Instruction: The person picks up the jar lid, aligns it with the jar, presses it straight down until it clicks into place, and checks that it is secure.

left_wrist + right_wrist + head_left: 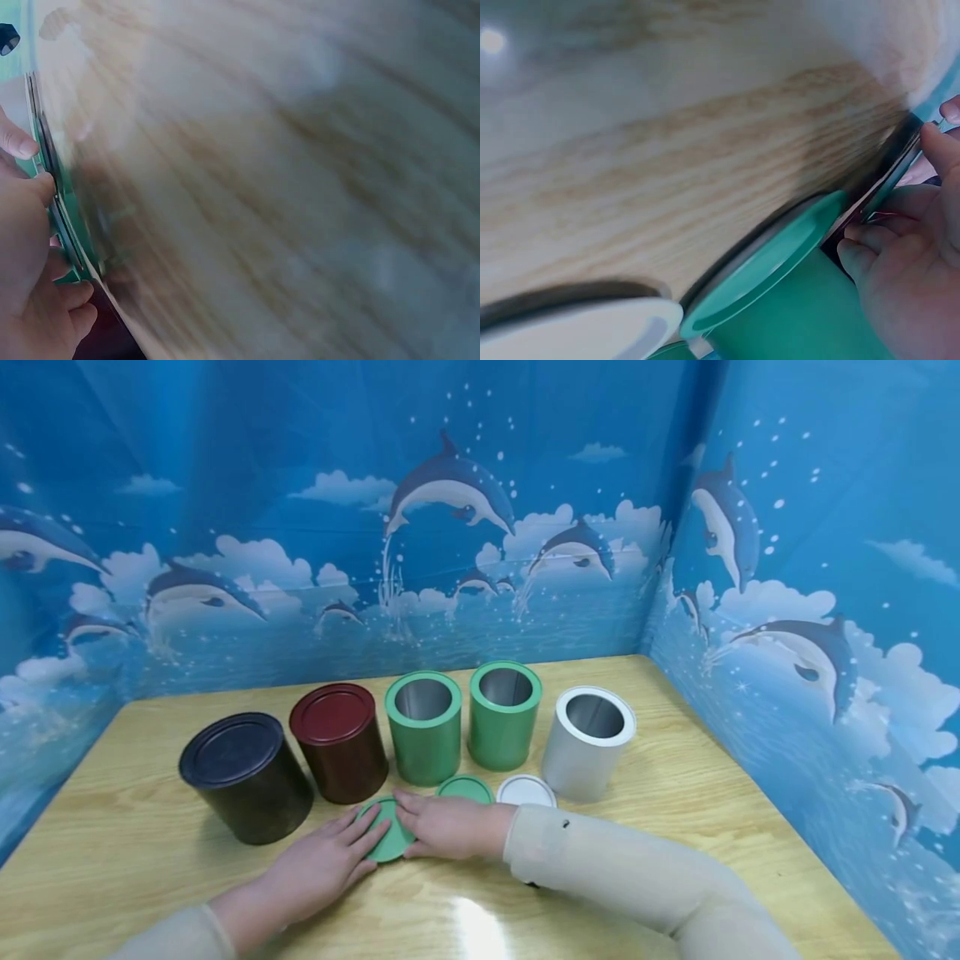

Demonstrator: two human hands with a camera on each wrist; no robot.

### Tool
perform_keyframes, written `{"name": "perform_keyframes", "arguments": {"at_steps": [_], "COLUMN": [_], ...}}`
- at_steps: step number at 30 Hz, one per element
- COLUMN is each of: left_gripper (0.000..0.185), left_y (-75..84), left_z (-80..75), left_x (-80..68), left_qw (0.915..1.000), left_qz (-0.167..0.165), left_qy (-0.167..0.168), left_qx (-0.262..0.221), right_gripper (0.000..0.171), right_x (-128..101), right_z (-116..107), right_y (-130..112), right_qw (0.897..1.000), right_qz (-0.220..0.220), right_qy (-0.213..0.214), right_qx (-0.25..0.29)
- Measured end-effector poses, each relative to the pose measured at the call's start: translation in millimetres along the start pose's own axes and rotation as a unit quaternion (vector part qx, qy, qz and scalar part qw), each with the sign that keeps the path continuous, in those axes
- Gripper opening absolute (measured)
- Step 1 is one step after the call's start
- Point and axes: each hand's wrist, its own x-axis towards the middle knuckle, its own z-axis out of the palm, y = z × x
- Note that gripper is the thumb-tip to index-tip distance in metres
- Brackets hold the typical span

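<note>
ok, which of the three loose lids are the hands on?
The left-most green lid, in front of the maroon can; both hands touch it. The other green lid and white lid lie untouched.

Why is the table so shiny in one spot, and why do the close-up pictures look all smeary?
Head view: a lamp's white glare sits on the glossy wooden table, near the right hand; the cans stay sharp. Left wrist view: the wood grain is streaked by blur, and the left hand at the green lid is soft. Right wrist view: blurry too, with a small glare spot at top left.

green lid [388, 835], flat, before green tin [423, 727]
</note>
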Motion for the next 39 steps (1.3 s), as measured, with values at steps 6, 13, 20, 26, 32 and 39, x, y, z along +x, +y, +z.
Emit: {"name": "perform_keyframes", "arguments": {"at_steps": [6, 13, 20, 26, 32, 39], "left_gripper": [0.047, 0.048, 0.047, 0.048, 0.048, 0.05], "left_y": [1.0, 1.3, 2.4, 4.2, 4.7, 3.9], "left_z": [-6.1, -11.2, -18.3, -23.1, -27.9, -39.9], "left_x": [0.3, 1.2, 1.5, 2.6, 7.2, 12.7], "left_qw": [1.0, 0.9994, 0.9987, 0.9991, 0.9981, 0.9984], "left_qz": [-0.002, 0.018, 0.023, 0.007, 0.016, 0.021], "left_qy": [-0.001, 0.03, 0.045, 0.04, 0.055, 0.046], "left_qx": [-0.002, 0.006, 0.008, 0.007, 0.022, 0.025], "right_gripper": [0.065, 0.065, 0.064, 0.065, 0.064, 0.065], "right_x": [-4, -10, -15, -17, -21, -27], "right_z": [-2, -8, -15, -19, -24, -32], "right_y": [0, 0, 0, 2, 3, 7], "right_qw": [1.0, 0.999, 0.999, 0.999, 0.999, 0.999], "right_qz": [0.007, 0.008, 0.004, 0.004, 0.014, 0.007], "right_qy": [0.005, 0.014, 0.025, 0.026, 0.033, 0.045], "right_qx": [0.022, 0.027, 0.02, 0.029, 0.017, 0.024]}}
